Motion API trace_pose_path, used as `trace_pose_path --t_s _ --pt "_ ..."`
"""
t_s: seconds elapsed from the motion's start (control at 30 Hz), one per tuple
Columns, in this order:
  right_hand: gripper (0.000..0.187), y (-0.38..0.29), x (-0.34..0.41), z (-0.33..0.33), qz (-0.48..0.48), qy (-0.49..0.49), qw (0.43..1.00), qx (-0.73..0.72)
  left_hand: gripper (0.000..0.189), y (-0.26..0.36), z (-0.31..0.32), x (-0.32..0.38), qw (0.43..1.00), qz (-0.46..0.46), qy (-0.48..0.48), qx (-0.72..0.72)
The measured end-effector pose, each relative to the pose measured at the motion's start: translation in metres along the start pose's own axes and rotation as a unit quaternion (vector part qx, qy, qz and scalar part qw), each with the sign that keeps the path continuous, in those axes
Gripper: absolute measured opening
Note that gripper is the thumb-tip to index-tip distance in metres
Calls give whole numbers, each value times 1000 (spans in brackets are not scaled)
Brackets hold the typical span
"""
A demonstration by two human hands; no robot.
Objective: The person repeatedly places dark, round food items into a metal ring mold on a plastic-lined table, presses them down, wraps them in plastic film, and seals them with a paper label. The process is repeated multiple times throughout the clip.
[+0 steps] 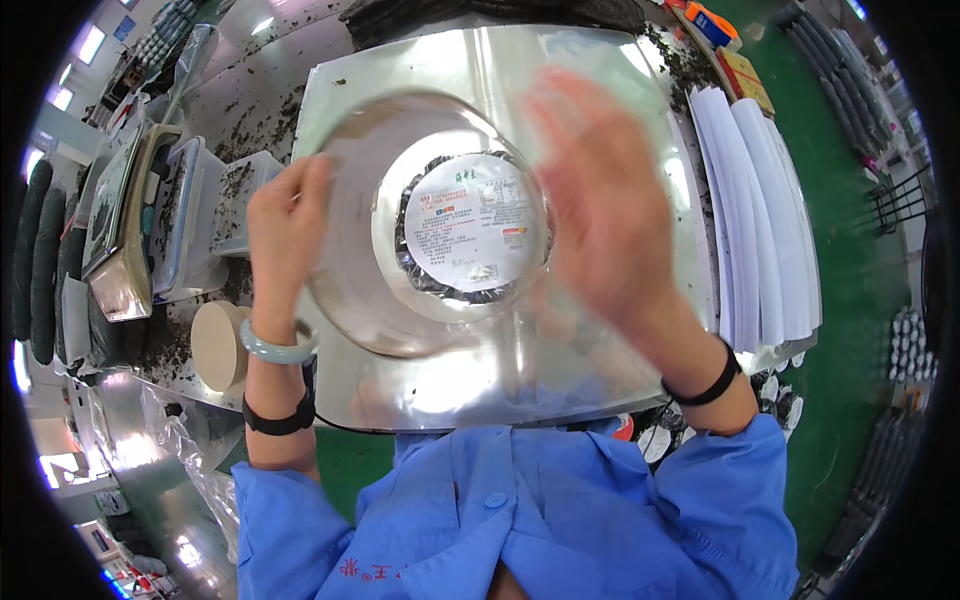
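Note:
A round, see-through ring or tub, blurred and tilted, is before me above a shiny metal sheet. My left hand is closed on its left rim. Through it shows a round white printed label over a dark, plastic-wrapped disc, with a pale ring around it. My right hand is at the right side of the tub, blurred by motion, fingers extended; whether it touches the rim cannot be told.
White paper sheets lie at the right edge. At the left are clear plastic bins with dark flakes, a round beige block and a metal scoop-like tray. An orange tape dispenser lies at the top right.

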State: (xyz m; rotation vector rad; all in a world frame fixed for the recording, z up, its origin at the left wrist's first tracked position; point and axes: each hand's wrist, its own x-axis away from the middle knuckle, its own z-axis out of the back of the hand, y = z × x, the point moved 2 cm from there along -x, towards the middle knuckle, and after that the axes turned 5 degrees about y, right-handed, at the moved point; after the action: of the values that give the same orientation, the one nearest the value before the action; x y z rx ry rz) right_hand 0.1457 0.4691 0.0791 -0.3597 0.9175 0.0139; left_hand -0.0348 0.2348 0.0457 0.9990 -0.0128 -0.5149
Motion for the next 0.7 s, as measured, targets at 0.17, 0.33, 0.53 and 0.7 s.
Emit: trace_pose_path --t_s 0.17,0.33,0.53,0.7 --pt "59 100 114 -81 -492 -301 808 -118 43 -111 -46 21 855 257 -237 384" --pt "68 57 152 -42 -616 65 604 -502 47 -40 -90 53 760 339 -261 489" --pt "70 93 231 23 -561 -76 610 -555 38 -97 -63 13 937 208 -94 263" --pt "73 148 209 -1 -56 -360 914 179 34 -48 -83 22 966 154 -75 194"
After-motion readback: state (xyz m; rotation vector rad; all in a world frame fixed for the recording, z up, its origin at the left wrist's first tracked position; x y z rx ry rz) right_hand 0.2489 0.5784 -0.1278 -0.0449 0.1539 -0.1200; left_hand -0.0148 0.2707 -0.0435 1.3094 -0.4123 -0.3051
